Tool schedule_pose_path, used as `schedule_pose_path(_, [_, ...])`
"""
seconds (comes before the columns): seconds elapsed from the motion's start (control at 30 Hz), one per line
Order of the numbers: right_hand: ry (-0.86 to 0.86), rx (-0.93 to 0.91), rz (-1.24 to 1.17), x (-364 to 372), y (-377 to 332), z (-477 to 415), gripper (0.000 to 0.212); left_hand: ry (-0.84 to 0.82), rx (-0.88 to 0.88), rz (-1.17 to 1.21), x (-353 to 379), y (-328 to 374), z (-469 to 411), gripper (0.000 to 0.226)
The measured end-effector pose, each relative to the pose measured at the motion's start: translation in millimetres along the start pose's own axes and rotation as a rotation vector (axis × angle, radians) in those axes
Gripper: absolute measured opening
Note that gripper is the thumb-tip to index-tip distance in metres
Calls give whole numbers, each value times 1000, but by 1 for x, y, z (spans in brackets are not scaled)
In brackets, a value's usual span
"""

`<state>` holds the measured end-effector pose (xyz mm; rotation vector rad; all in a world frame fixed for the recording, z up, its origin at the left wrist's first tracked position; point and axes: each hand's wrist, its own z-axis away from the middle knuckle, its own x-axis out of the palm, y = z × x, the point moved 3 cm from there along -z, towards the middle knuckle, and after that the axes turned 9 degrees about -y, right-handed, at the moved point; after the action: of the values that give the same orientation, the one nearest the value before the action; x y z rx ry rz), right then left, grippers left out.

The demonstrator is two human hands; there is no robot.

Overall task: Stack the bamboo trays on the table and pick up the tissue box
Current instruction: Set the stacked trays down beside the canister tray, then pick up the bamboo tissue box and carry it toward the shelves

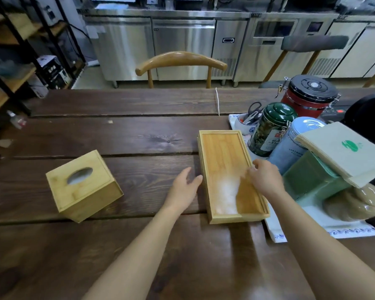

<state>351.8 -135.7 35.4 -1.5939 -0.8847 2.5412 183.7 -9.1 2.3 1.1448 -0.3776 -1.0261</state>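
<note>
**Trays stacked, tissue box waiting**

On the dark brown plank worktop (pixel 95 131), seen from the head camera, the shallow rectangular bamboo trays (pixel 225 165) are sitting one on top of another, a second edge showing along the left side under the top tray. They are lying just beside a white cloth mat (pixel 312 224) crowded with tins and a green ceramic piece.

The right hand (pixel 264 180) is resting over the right rim of the top tray, fingers (pixel 254 169) curled loosely against it; its grip is not closing around anything that can be made out. The left hand (pixel 182 189) is lying flat and released on the worktop, just beside the trays' left edge, fingertips near the wood.

Stacking is looking finished, or down to a last squaring-up. What is left is the second part: the square bamboo tissue box (pixel 82 187), with its oval slot facing up, is standing well apart to the left, untouched, and the left hand is nearer to it.
</note>
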Motion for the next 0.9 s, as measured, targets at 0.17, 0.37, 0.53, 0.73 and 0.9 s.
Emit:
schedule_pose_path(0.17, [-53,-204,35,17,-58,15,39,188,135,-281,-81,13,32,49])
schedule_pose_path(0.37, [-328,-399,-40,70,-142,54,44,629,76,-422,-185,-8,80,41])
schedule_pose_path(0.53, [-472,-443,-102,120,-201,89,58,668,-85,-156,-231,-59,104,58])
schedule_pose_path(0.73, [-587,-430,-172,170,-239,117,61,498,-200,262,-228,-100,105,70])
schedule_pose_path(0.9, [-491,-336,-182,187,-246,123,49,407,-94,461,-217,-104,98,52])
